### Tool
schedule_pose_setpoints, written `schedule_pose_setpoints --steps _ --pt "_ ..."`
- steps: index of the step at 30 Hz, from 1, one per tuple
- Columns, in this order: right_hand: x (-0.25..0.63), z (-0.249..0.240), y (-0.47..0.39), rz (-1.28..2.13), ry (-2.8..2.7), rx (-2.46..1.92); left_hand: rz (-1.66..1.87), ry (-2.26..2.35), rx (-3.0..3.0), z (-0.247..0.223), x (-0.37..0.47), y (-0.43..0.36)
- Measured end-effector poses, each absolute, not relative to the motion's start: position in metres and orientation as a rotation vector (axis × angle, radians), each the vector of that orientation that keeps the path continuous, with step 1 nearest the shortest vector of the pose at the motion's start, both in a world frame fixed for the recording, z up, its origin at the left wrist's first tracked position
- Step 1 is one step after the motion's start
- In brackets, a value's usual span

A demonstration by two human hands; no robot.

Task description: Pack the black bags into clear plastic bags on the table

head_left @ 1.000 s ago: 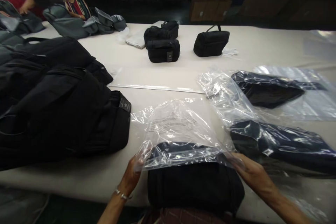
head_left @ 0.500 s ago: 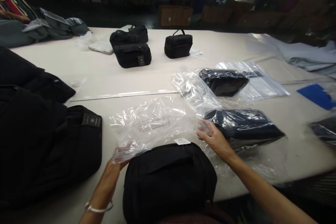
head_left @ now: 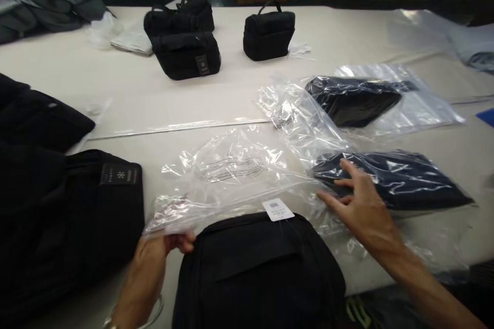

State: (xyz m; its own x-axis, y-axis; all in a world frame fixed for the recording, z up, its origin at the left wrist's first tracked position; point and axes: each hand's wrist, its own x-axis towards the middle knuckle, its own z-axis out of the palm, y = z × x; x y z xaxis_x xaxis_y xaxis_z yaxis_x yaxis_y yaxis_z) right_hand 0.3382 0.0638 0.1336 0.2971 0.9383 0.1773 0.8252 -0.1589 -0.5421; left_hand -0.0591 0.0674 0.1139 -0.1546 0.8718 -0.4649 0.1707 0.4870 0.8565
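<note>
A black bag [head_left: 258,272] with a white tag [head_left: 278,209] lies at the front edge. Behind it spreads a clear plastic bag [head_left: 231,169] with printed lines. My left hand [head_left: 165,239] grips the plastic bag's left corner, with some fingers under the film. To the right, my right hand [head_left: 357,195] has its fingers apart and holds nothing. It hovers by the plastic bag's right end, over the left part of a dark item wrapped in plastic [head_left: 401,180].
Black bags [head_left: 104,216] are piled at the left. More stand farther back, one near the centre [head_left: 185,54] and one with a handle [head_left: 268,33]. Another wrapped black item [head_left: 355,100] lies on plastic at the right. Grey pieces [head_left: 50,7] sit at the back left.
My right hand has let go of the plastic bag and moved right, its fingers spreading. The plastic bag now lies flatter. The view has tilted down.
</note>
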Motion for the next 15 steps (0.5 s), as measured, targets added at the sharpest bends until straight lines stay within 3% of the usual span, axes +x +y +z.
schedule_pose_setpoints --steps 3,7,15 --pt "0.33 0.151 0.052 0.276 -1.755 -1.777 0.754 1.604 0.98 0.121 -0.046 0.067" --pt "0.297 0.17 0.044 0.681 -2.219 -1.292 0.598 1.601 1.26 0.126 -0.039 0.068" --pt "0.24 0.162 0.055 0.96 -2.273 -1.143 0.497 1.508 1.433 0.126 -0.031 0.077"
